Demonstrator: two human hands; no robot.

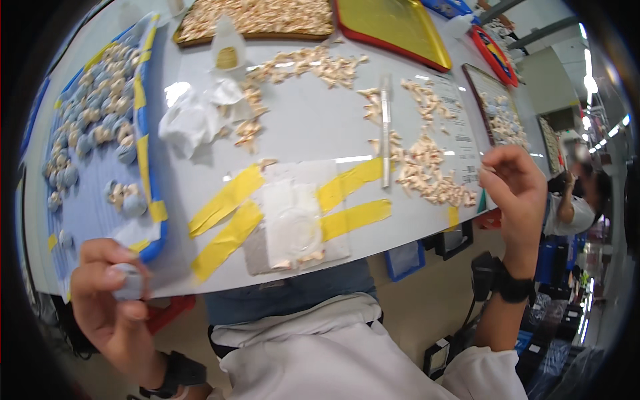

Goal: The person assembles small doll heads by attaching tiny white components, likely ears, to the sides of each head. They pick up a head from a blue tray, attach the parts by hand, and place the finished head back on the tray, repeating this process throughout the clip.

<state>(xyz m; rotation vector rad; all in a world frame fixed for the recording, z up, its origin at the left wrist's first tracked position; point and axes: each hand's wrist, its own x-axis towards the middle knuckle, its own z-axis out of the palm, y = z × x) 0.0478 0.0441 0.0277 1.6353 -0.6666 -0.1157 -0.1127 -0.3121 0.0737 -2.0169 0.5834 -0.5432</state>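
My left hand [107, 300] is closed, its fingertips around a small grey-blue rounded toy piece [128, 283], just off the near corner of a blue tray [80, 223]. That tray holds many similar blue-and-cream pieces [100, 100]. Over the table's right side, my right hand [520, 190] is raised with thumb and forefinger pinched; whatever they hold, if anything, is too small to make out. Small peach-coloured pointed parts [423, 160] lie scattered to its left. Between the hands, a white pad [290, 220] sits at the table's front edge, flanked by yellow tape strips [227, 200].
A crumpled white tissue [190, 121] and a translucent nozzle bottle [228, 48] stand left of centre. A metal strip [385, 133] lies among the peach parts. Along the back are a filled tray [257, 41] and a gold-coloured tray [393, 30]. Another person [573, 207] is at far right.
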